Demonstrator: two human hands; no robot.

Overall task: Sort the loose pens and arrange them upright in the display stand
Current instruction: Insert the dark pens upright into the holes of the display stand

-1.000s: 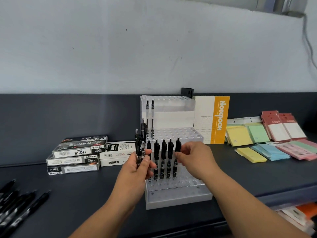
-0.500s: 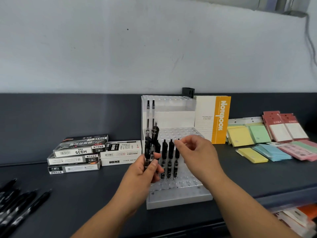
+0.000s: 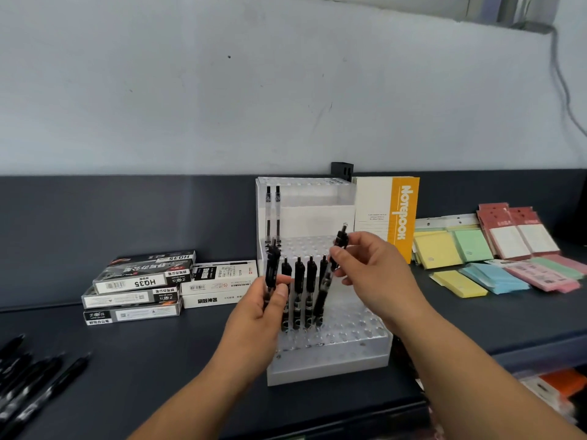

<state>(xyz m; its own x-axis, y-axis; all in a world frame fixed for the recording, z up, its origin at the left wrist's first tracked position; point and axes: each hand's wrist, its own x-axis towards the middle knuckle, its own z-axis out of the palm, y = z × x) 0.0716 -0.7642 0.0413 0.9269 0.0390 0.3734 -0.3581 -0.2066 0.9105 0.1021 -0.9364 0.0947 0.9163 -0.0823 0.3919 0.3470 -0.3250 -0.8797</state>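
Right hand (image 3: pixel 371 274): pinches a tilted pen (image 3: pixel 321 300).
Left hand (image 3: pixel 260 309): grips spare pens (image 3: pixel 272 268).
Advice: straighten the pen over its hole in the stand (image 3: pixel 330 366) between the hands, then press.

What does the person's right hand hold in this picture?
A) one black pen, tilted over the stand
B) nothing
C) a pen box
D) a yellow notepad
A: the right hand pinches one black pen, tilted, its lower end at the display stand; the left hand grips other pens.
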